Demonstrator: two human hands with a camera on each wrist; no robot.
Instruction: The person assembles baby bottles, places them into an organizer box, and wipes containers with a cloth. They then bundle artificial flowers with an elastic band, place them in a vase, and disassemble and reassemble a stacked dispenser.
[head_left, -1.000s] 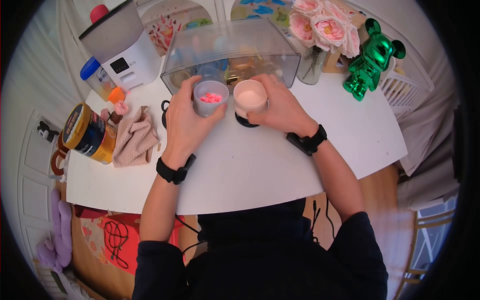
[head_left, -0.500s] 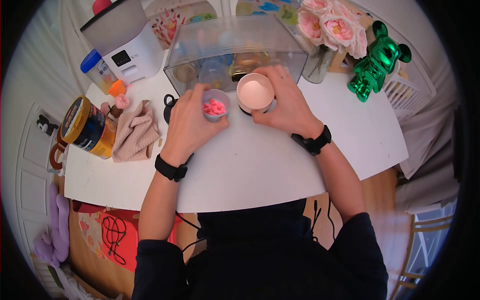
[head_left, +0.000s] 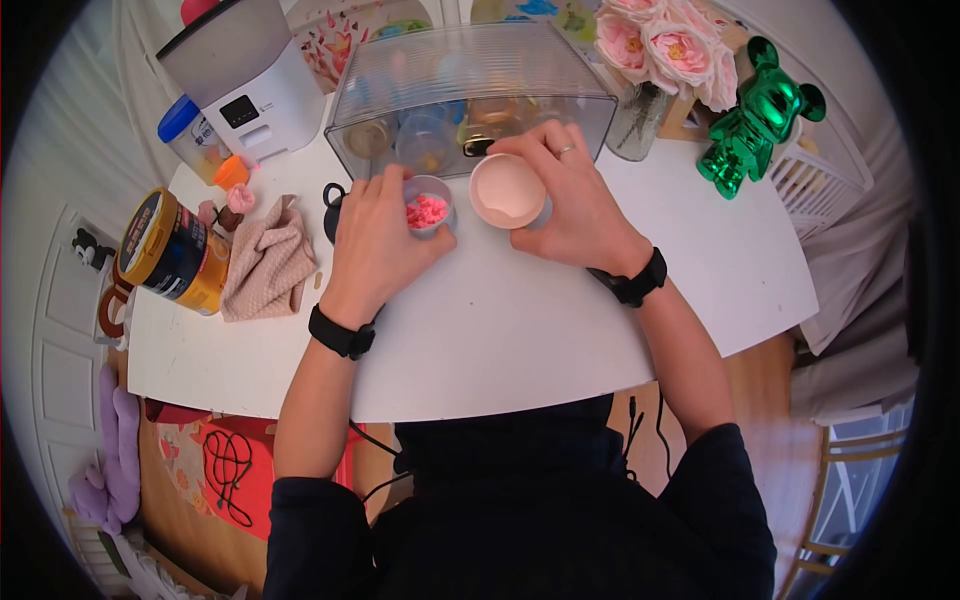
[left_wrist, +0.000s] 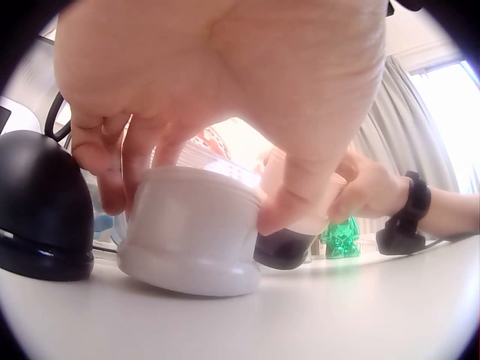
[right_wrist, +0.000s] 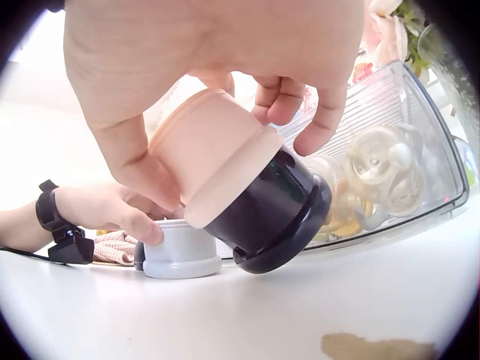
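My left hand (head_left: pixel 380 245) grips a small white cup (left_wrist: pixel 191 232) from above, thumb on one side and fingers on the other. Pink bits (head_left: pixel 426 211) lie inside it, and its base is at the tabletop in the left wrist view. Close by, my right hand (head_left: pixel 585 205) holds a pale pink cup (right_wrist: pixel 214 154) between thumb and fingers. A glossy black cup-like part (right_wrist: pixel 274 210) is joined under the pink one. Both lean together, the black rim low over the table and the pink opening turned toward the white cup.
A clear lidded bin (head_left: pixel 465 85) stands just behind both hands. Left of my left hand are a black domed object (left_wrist: pixel 41 206), a crumpled beige cloth (head_left: pixel 268 265) and a yellow-black tub (head_left: pixel 175 250). A flower vase (head_left: pixel 635 125) and a green bear figure (head_left: pixel 755 120) stand at the right.
The pink cup has tilted over, its opening now facing more toward the head camera. My left hand has closed in over the white cup, which has shifted slightly right and nearer me.
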